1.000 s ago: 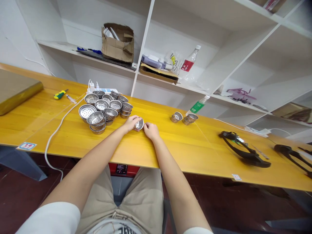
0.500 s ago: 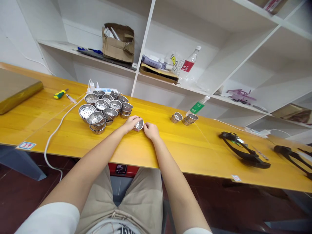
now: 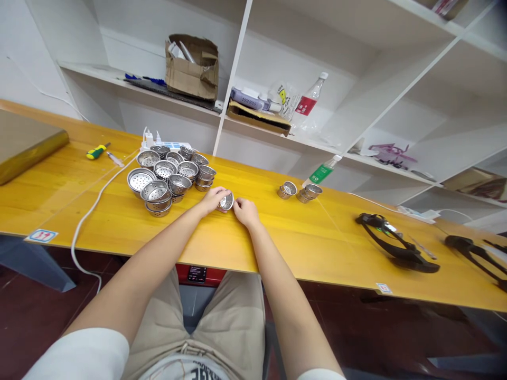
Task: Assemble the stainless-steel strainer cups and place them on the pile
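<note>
perforated cup [image 3: 227, 202] clamped in your left hand [image 3: 213, 200] wants steadying beside your right hand [image 3: 246, 212], whose hold is unclear.

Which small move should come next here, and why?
Probably the right hand should take the near side of the perforated metal cup: the left hand holds the cup from the other side, and the right hand, apparently curled, is right beside its rim. Whether it already touches the cup is unclear.

On the table [image 3: 301, 240], clustered cups [image 3: 165, 170] lie between screwdriver [image 3: 96, 152] and bottle [image 3: 321, 173].
</note>
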Motion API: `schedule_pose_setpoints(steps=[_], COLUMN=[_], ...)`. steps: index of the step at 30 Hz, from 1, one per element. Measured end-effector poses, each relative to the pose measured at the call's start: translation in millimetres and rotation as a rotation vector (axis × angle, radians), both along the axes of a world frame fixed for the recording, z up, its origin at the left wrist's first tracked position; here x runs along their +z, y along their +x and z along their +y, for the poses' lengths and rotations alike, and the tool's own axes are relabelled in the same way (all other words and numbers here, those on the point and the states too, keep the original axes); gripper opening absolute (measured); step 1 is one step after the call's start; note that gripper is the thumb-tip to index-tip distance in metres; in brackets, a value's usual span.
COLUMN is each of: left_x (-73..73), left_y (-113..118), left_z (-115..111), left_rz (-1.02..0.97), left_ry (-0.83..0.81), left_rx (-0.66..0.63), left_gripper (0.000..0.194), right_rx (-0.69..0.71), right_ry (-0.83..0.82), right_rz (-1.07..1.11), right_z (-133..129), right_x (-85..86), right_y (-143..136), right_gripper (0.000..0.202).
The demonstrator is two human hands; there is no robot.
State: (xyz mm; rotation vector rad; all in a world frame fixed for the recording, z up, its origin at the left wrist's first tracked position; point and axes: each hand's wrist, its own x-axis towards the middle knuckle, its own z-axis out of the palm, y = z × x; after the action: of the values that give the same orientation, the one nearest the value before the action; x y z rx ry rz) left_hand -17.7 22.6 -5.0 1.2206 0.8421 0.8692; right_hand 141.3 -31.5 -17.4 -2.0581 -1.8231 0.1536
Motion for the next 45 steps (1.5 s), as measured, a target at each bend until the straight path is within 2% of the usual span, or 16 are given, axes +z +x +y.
schedule_pose_setpoints(steps=[24, 30, 45], left_x=[1.7, 2.7, 0.9], left_y=[0.7, -0.2, 1.7], left_z=[-0.5, -1.4, 1.9], left_rz=[0.02, 0.013, 0.033], left_ry=[-0.029, -0.023, -0.019], left_rx=[-0.005, -0.01, -0.005], left_gripper=[0.022, 0.028, 0.022], right_rx=[-0.016, -0.016, -0.01], right_ry=[-0.016, -0.031, -0.021], right_rz=[0.013, 0.003, 0.016], right_z=[1.2, -0.1, 1.2], right_x=[-0.7, 1.2, 0.9], right_y=[1.1, -0.2, 1.5], right_gripper=[0.033, 0.033, 0.03])
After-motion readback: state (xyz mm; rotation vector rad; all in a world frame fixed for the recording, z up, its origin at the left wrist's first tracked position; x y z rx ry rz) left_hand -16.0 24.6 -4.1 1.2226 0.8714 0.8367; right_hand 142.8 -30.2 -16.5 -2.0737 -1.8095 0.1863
